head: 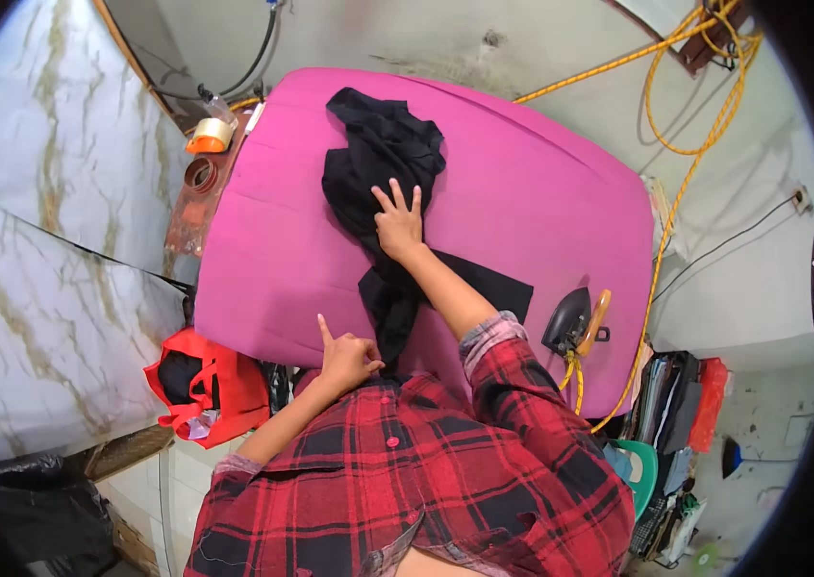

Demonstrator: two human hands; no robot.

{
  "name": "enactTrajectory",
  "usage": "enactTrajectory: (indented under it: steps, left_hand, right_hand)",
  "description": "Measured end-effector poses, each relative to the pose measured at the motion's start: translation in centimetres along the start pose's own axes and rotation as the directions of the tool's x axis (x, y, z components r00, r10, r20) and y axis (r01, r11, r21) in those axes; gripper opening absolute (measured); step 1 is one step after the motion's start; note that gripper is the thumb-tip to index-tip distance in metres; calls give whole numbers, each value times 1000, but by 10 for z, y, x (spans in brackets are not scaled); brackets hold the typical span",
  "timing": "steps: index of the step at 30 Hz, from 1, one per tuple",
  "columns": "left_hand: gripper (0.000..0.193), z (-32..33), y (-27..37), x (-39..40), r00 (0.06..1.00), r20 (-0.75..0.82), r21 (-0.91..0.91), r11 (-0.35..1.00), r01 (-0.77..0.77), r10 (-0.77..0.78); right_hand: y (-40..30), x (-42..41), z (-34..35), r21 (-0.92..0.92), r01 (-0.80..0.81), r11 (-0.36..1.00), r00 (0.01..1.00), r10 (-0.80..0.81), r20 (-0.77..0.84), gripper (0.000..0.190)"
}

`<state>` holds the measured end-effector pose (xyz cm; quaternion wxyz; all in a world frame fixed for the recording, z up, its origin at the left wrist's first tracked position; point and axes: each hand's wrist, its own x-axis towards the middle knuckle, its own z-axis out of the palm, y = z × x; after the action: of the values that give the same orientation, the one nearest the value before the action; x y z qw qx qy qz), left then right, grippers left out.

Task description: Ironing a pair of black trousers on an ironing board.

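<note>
A crumpled black garment (392, 144) lies across a table with a pink cloth cover (522, 195). My right hand (401, 223) rests palm down on the garment's middle, fingers spread. Close to my body, my left hand (347, 358) pinches the garment's lower end between thumb and fingers, its index finger pointing away. One black panel of the garment reaches right beneath my right forearm. An electric iron (570, 321) with an orange-yellow handle sits at the right of the table, a yellow patterned cord tied to it.
The yellow cord (688, 173) loops along the right edge up to the wall. Left of the table, a brown ledge (190, 216) holds a tape roll (210, 135). A red bag (241, 397) stands below left. Folded clothes (673, 397) are stacked at right, near a green chair (643, 476).
</note>
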<state>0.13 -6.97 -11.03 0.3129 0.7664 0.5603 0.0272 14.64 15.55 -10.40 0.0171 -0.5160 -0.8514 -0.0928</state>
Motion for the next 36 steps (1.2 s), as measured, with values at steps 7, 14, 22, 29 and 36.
enactTrajectory:
  steps: [7, 14, 22, 29, 36]
  left_hand:
    - [29, 27, -5, 4, 945, -309, 148, 987, -63, 107]
    - [36, 35, 1, 28, 956, -231, 167, 975, -146, 183]
    - [29, 29, 41, 75, 787, -520, 346, 924, -161, 331]
    - [14, 1, 20, 75, 799, -537, 345, 935, -86, 271]
    - [9, -143, -70, 31, 130, -990, -30, 989, 146, -49]
  right_hand:
    - [96, -13, -24, 932, 84, 353, 708, 637, -305, 17]
    - [156, -221, 36, 704, -704, 97, 254, 959, 122, 23]
    - [106, -186, -6, 480, -589, 650, 513, 760, -400, 48]
    - [123, -124, -46, 97, -275, 957, 950, 286, -127, 27]
    - [236, -177, -113, 793, -162, 588, 405, 772, -489, 6]
